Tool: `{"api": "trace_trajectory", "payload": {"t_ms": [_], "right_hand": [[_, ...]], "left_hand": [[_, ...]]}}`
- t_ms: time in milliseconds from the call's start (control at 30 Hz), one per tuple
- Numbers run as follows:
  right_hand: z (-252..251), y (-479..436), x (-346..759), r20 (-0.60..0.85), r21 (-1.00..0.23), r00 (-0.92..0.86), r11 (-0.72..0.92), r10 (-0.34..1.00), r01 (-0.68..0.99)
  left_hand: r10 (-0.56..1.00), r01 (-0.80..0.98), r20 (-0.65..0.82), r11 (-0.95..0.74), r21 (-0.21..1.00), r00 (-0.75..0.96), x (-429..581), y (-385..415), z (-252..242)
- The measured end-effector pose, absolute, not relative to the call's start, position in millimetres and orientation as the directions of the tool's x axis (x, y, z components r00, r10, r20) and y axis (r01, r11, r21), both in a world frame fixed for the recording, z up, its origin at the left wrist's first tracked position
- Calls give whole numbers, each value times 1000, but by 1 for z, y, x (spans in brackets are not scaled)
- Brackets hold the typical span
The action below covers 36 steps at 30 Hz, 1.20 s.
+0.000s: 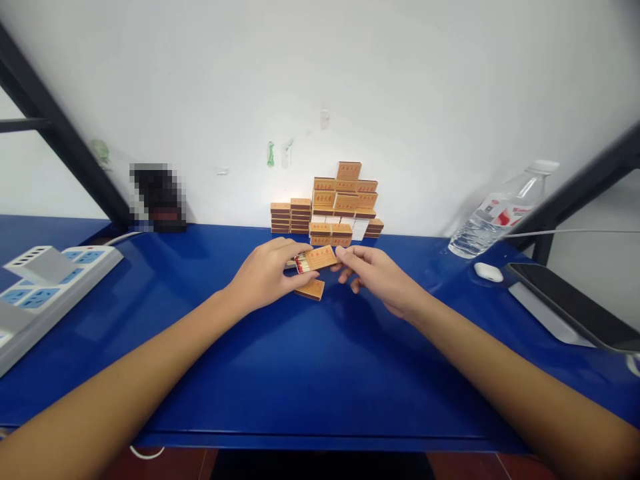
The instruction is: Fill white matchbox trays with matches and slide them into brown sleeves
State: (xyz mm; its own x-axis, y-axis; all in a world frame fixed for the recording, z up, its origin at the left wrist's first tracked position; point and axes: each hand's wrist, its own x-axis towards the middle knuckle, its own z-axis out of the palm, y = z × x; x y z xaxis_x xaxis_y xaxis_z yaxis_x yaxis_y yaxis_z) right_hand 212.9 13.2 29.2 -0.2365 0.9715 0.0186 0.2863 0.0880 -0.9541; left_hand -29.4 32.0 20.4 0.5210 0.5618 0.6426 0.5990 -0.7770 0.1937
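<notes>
Between my hands is a matchbox [321, 257], its tray slid partly out on the left so that red-tipped matches show. My left hand [270, 273] grips it with fingers above and thumb below. At its right end, the thumb and forefinger of my right hand [373, 272] pinch the box, the other fingers curled beneath. Another matchbox [311, 289] lies on the blue table just under my left thumb. Part of something pale behind my left fingers is hidden. Behind my hands, a stepped stack of matchboxes [345, 200] stands against the wall, with shorter piles [290, 217] at its left.
A power strip [60, 280] with a plugged-in charger [41, 272] lies at the left. To the right are a tilted water bottle [500, 213], a white earbud case [489, 272] and a phone [575, 303] on a stand. A white cable [575, 232] runs behind them.
</notes>
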Motion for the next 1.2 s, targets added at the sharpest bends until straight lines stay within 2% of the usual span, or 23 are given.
{"api": "trace_trajectory", "payload": {"t_ms": [133,233,300,367,433,500,600,733,833,900,1000,1067,1100,1133,1200], "right_hand": [[10,7,206,209,-715,-332,375,920,590],[4,4,203,298,-582,-432,521,851,624],[13,6,211,286,-545,-500,568,817,616],[31,13,228,191,-576,-559,553,807,601],[49,21,248,35,-648,-637,503,770,572],[60,29,264,-19,-709,-637,439,770,552],[59,35,271,21,-740,-583,405,812,537],[43,30,254,103,-720,-545,440,832,537],[35,24,241,190,-723,-522,478,832,499],[33,24,238,231,-767,-492,468,839,438],[33,27,236,278,-870,-277,364,920,334],[33,24,230,251,-936,-65,259,966,240],[33,21,226,213,-959,-26,215,977,184],[33,17,221,169,-976,-41,173,985,132],[31,8,210,87,-992,-236,106,968,71]], "left_hand": [[614,652,631,-726,217,474,-35,37,24],[639,660,592,-717,225,492,-37,41,25],[646,660,562,-718,219,517,-39,42,25],[647,648,529,-729,219,549,-39,41,24],[640,624,486,-749,223,595,-38,38,23],[623,594,433,-774,220,651,-35,34,23],[628,583,397,-775,245,669,-29,26,24],[656,573,475,-751,328,587,-24,21,26],[603,532,532,-791,303,595,-22,20,27],[586,533,575,-797,284,571,-22,22,26],[614,594,624,-754,281,483,-23,24,26],[628,633,644,-723,277,436,-24,25,26],[631,640,651,-716,278,423,-25,25,26],[629,639,657,-716,282,415,-25,25,26],[619,622,665,-728,288,417,-24,23,26]]}}
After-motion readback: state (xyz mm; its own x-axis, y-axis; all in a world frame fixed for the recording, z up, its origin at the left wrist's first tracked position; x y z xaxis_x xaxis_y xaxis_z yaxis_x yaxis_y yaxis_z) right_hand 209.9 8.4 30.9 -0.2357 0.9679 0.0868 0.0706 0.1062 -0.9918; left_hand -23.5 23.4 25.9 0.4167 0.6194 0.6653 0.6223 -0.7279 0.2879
